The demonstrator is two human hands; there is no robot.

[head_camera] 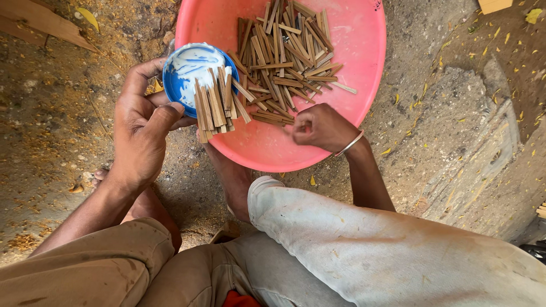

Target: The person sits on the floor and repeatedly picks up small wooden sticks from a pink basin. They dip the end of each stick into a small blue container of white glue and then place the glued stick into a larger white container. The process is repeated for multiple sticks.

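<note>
Soft, even daylight, no hard shadows or glare; sharp centre, wide-angle bending toward the edges.

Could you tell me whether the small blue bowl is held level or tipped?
Tipped: the blue bowl in the left hand shows its white-smeared inside tilted toward the camera.

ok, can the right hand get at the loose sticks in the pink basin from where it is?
Probably yes. The right hand sits closed over the pink basin, right beside the loose stick pile, with nothing between them. The left hand is off to the side with the blue bowl and a stick bundle.
</note>
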